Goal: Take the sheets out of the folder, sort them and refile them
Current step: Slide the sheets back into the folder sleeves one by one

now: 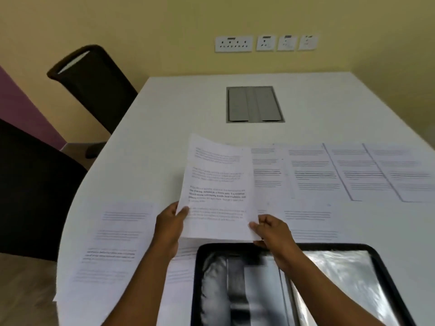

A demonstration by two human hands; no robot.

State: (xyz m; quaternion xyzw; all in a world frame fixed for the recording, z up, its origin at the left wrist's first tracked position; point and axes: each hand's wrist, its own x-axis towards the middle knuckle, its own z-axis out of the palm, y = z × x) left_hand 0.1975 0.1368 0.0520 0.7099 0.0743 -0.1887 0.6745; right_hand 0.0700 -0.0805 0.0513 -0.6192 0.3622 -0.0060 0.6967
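Both hands hold printed sheets above the open folder

The left hand (168, 225) and right hand (270, 228) pinch the sheets (217, 189) by their lower corners over the black folder (294, 285) on the table (188, 102); the print is too blurred to read.

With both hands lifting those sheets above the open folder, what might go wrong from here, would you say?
1. The held sheets are pinched only at their lower corners by the left hand and right hand; the top already curls, so pages may slip or fan out.
2. Sorted pages overlap on the table; a sweep could mix them.
3. The left page lies near the table edge and may slide off.
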